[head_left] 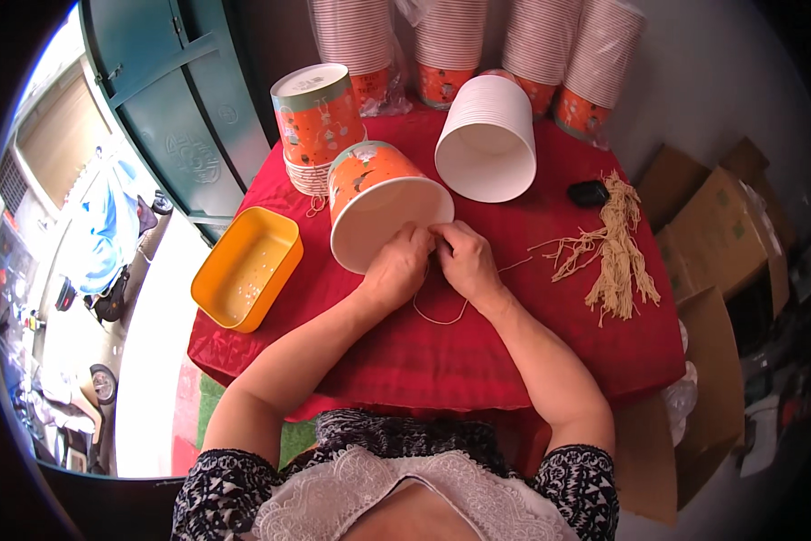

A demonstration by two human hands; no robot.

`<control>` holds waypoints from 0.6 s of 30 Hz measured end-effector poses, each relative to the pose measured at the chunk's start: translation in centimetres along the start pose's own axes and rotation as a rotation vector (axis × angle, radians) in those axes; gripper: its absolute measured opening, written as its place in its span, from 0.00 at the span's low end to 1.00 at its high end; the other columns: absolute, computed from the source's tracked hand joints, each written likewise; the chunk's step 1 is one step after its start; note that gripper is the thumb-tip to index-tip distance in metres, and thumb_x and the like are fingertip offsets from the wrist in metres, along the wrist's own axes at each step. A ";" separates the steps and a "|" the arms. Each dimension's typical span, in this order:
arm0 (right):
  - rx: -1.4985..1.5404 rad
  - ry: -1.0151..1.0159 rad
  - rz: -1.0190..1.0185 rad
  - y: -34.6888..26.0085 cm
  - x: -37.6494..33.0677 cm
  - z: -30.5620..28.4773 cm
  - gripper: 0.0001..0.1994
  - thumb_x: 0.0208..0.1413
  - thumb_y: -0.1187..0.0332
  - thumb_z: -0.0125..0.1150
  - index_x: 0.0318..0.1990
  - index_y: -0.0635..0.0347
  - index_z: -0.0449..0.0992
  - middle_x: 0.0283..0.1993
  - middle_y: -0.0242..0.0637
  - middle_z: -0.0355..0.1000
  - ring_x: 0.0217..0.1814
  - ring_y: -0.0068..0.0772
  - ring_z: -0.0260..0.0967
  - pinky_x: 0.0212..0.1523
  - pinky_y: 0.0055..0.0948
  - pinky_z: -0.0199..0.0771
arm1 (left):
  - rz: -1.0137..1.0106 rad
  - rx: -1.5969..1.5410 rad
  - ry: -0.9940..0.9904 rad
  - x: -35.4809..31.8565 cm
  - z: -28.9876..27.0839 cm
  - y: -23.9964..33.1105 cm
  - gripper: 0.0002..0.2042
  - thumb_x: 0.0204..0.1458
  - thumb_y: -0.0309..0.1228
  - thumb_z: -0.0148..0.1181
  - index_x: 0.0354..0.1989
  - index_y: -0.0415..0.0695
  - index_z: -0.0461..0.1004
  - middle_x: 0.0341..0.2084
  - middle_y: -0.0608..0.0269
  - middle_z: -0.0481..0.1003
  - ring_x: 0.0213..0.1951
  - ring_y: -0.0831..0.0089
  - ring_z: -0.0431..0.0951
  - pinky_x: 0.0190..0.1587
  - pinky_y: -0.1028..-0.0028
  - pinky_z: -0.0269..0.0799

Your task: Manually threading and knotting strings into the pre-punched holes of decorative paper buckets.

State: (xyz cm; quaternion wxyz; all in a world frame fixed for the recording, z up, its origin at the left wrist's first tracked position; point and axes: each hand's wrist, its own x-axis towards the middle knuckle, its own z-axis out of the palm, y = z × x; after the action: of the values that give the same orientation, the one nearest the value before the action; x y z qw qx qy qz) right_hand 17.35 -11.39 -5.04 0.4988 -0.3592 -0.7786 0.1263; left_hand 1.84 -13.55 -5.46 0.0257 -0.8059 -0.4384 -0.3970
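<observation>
An orange paper bucket (378, 170) with a printed pattern and white inside lies tilted, its mouth facing me. My left hand (401, 266) is closed at the lower right of the mouth, its fingertips partly inside against the rim. Beside it, my right hand (469, 261) makes a pinch at the same stretch of rim. A thin beige string (441, 322) hangs in a loop below both hands, and one end trails out to the right. The fingers hide exactly where string and rim meet.
Nested upside-down buckets (317, 122) stand at the back left, and white nested buckets (487, 153) lie behind. A yellow tray (285, 261) holds small pale bits. Right are a string bundle (620, 261) and a black object (588, 193). Wrapped bucket stacks (541, 41) line the wall; cardboard boxes (726, 234) stand right.
</observation>
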 end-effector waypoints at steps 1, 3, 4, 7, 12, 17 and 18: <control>-0.018 -0.005 -0.011 -0.1 0.0 0.0 0.09 0.50 0.80 0.58 0.40 0.64 0.76 0.35 0.48 0.74 0.38 0.54 0.73 0.39 0.43 0.76 | -0.007 0.021 -0.004 -0.2 0.1 -0.2 0.07 0.53 0.23 0.52 0.39 0.37 0.68 0.33 0.45 0.73 0.35 0.47 0.77 0.36 0.56 0.74; -0.038 -0.009 -0.024 -0.2 -0.1 0.1 0.10 0.50 0.80 0.58 0.41 0.64 0.77 0.36 0.48 0.74 0.38 0.54 0.73 0.39 0.43 0.76 | -0.009 0.044 -0.002 -0.3 0.2 -0.6 0.07 0.53 0.23 0.52 0.39 0.37 0.67 0.32 0.44 0.73 0.34 0.47 0.77 0.34 0.56 0.75; -0.039 -0.016 -0.017 -0.3 -0.1 0.1 0.10 0.50 0.80 0.58 0.41 0.64 0.77 0.36 0.48 0.74 0.38 0.54 0.73 0.39 0.43 0.77 | -0.011 0.066 -0.002 -0.3 0.2 -0.7 0.07 0.54 0.24 0.52 0.39 0.36 0.67 0.31 0.44 0.73 0.33 0.47 0.77 0.33 0.57 0.75; -0.037 -0.026 -0.021 0.1 -0.1 0.0 0.11 0.51 0.80 0.56 0.42 0.65 0.77 0.36 0.50 0.74 0.39 0.55 0.73 0.39 0.43 0.77 | -0.098 0.087 -0.079 -0.1 0.1 -0.1 0.07 0.54 0.24 0.52 0.39 0.35 0.67 0.30 0.43 0.74 0.30 0.47 0.77 0.31 0.57 0.75; 0.039 -0.096 -0.028 0.7 -0.1 -0.5 0.14 0.54 0.81 0.52 0.48 0.66 0.75 0.39 0.54 0.72 0.40 0.58 0.72 0.40 0.44 0.76 | -0.050 0.084 -0.049 -0.3 0.2 -0.8 0.07 0.54 0.24 0.51 0.38 0.35 0.67 0.30 0.42 0.75 0.28 0.49 0.78 0.28 0.57 0.75; 0.149 -0.166 -0.020 1.0 0.1 -0.7 0.15 0.55 0.81 0.50 0.50 0.67 0.73 0.42 0.56 0.72 0.43 0.60 0.72 0.43 0.46 0.75 | 0.021 0.065 -0.039 -0.1 -0.3 -0.4 0.06 0.54 0.24 0.51 0.38 0.36 0.67 0.31 0.42 0.75 0.28 0.49 0.78 0.28 0.58 0.75; 0.150 -0.168 -0.023 0.8 0.2 -0.8 0.15 0.55 0.81 0.50 0.50 0.67 0.73 0.42 0.56 0.72 0.43 0.60 0.72 0.43 0.46 0.75 | 0.020 0.093 -0.063 -0.3 -0.2 -0.7 0.06 0.54 0.25 0.52 0.39 0.37 0.67 0.31 0.43 0.75 0.28 0.49 0.78 0.28 0.57 0.75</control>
State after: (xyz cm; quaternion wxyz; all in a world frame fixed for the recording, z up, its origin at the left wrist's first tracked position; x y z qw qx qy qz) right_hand 18.32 -10.81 -5.01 0.4586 -0.3001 -0.8101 0.2080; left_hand 1.16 -13.40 -5.77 0.0533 -0.8205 -0.4487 -0.3502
